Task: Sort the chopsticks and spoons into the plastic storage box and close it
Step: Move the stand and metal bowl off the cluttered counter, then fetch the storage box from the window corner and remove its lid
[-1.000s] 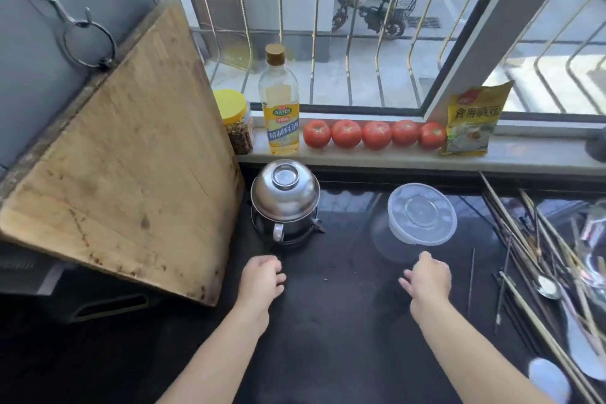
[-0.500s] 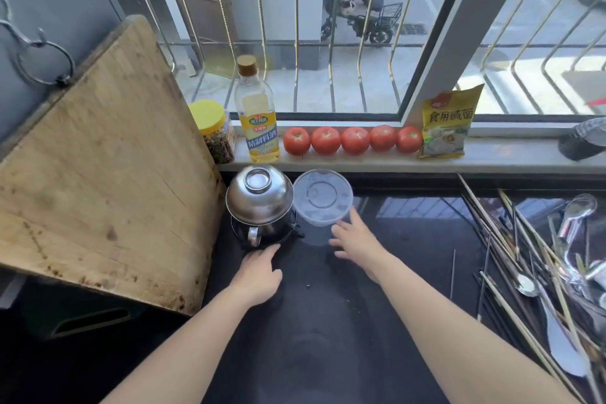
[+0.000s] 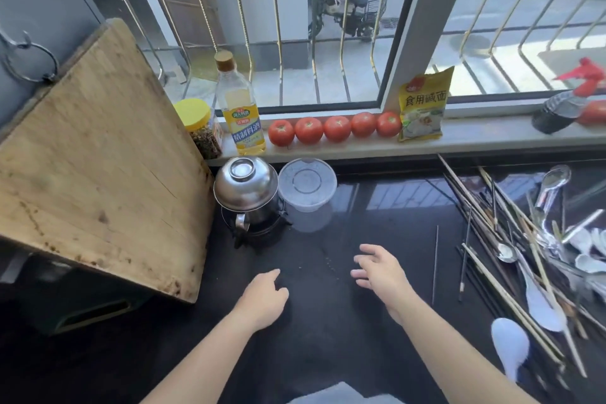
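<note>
Bare of any load, the left hand (image 3: 262, 300) rests loosely curled and the right hand (image 3: 377, 272) hovers with fingers spread, both just in front of the clear round plastic storage box (image 3: 307, 195), lid on. Right of that box, well apart, lies the tangled heap of wooden and dark chopsticks (image 3: 511, 256) with steel and white spoons (image 3: 541, 298); thin, stiff, probably slippery, best pinched mid-shaft

Both hands hung over the dark glossy bench (image 3: 328, 321), the left hand (image 3: 262, 300) apart from the right hand (image 3: 377, 272). Beyond them, near the sill, the round clear plastic storage box (image 3: 307, 193) stood just right of a steel kettle under an upturned steel bowl (image 3: 246, 185). Right of the right hand lay the heap of bamboo and dark chopsticks (image 3: 511, 272) and mixed metal and white spoons (image 3: 541, 302).
</note>
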A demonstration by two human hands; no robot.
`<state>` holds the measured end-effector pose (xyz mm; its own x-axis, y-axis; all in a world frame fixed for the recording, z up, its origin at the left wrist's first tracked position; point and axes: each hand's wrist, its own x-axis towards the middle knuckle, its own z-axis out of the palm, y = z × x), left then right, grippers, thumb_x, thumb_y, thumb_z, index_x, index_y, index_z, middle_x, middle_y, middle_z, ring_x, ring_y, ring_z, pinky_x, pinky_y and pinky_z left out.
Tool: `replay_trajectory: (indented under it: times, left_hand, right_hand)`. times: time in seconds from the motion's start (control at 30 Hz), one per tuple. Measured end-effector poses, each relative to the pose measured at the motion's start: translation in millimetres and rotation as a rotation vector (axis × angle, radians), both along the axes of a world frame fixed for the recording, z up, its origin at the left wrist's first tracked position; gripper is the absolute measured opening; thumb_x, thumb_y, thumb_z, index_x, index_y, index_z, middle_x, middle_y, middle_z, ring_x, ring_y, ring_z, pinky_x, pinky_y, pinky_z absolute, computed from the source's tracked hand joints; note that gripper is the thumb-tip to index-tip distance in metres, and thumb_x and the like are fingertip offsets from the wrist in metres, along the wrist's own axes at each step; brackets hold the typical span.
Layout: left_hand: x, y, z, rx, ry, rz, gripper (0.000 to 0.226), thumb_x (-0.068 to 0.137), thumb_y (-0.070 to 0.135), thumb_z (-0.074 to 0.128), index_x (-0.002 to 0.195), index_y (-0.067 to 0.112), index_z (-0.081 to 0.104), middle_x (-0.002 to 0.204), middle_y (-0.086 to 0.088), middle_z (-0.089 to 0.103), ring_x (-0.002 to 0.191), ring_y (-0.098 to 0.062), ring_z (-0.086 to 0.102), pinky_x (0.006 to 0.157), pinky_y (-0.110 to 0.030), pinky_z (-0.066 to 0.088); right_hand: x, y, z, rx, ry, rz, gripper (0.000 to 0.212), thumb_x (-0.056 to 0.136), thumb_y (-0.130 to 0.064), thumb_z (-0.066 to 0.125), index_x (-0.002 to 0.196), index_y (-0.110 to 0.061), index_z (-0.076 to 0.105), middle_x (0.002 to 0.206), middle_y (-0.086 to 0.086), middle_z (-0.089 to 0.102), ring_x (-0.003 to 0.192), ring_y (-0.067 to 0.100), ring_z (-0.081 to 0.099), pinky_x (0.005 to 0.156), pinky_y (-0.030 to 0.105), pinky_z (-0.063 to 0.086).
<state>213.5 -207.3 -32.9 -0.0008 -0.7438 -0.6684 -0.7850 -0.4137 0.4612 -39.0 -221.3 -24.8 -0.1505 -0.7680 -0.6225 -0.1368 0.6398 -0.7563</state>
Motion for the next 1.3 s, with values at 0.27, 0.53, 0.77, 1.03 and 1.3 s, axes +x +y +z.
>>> replay_trajectory:
  times: [0.27, 0.53, 0.77, 1.03, 1.3]
  left_hand:
    - [-98.3, 65.4, 25.8, -0.056, 0.182, -0.057, 0.035, 0.101, 0.021, 0.051, 0.133, 0.02, 0.065, 0.133, 0.006, 0.065, 0.121, -0.015, 0.059, 0.094, -0.023, 0.04]
    - [-201.7, 111.3, 48.1, 0.031, 0.271, -0.284, 0.029, 0.101, 0.028, 0.054, 0.126, 0.025, 0.067, 0.119, 0.008, 0.07, 0.111, -0.014, 0.065, 0.099, -0.03, 0.049]
    - [-302.1, 125.1, 68.0, -0.121, 0.329, -0.098, 0.018, 0.101, 0.022, 0.056, 0.115, 0.024, 0.066, 0.109, 0.002, 0.071, 0.09, -0.013, 0.072, 0.082, -0.036, 0.057]
    - [-515.6, 203.4, 63.7, -0.005, 0.486, -0.119, 0.012, 0.093, 0.019, 0.063, 0.093, 0.023, 0.074, 0.087, -0.005, 0.076, 0.073, -0.021, 0.071, 0.07, -0.037, 0.049]
    - [-582.8, 190.5, 65.4, -0.117, 0.374, -0.099, 0.014, 0.095, 0.026, 0.061, 0.104, 0.027, 0.071, 0.098, -0.002, 0.072, 0.084, -0.02, 0.068, 0.072, -0.033, 0.05]
  right_hand:
    - [-69.8, 142.3, 11.0, -0.054, 0.203, -0.247, 0.02, 0.098, -0.007, 0.052, 0.098, -0.023, 0.066, 0.098, 0.007, 0.071, 0.067, 0.015, 0.068, 0.077, 0.038, 0.058]
    - [-195.5, 236.8, 41.7, 0.036, 0.366, -0.474, 0.018, 0.1, -0.011, 0.053, 0.104, -0.021, 0.068, 0.094, 0.001, 0.072, 0.075, 0.019, 0.073, 0.079, 0.041, 0.061]
    - [-290.2, 263.3, 54.5, -0.073, 0.215, -0.535, 0.018, 0.1, -0.005, 0.051, 0.103, -0.012, 0.068, 0.097, 0.011, 0.072, 0.069, 0.018, 0.066, 0.074, 0.037, 0.06]
    - [-466.8, 326.8, 62.9, -0.126, 0.144, -0.517, 0.019, 0.099, 0.0, 0.049, 0.095, -0.01, 0.066, 0.098, 0.015, 0.068, 0.064, 0.019, 0.06, 0.066, 0.032, 0.055]
    - [-566.7, 326.6, 67.0, -0.124, 0.166, -0.588, 0.023, 0.098, -0.003, 0.046, 0.093, -0.014, 0.065, 0.095, 0.011, 0.069, 0.069, 0.018, 0.063, 0.071, 0.031, 0.056]
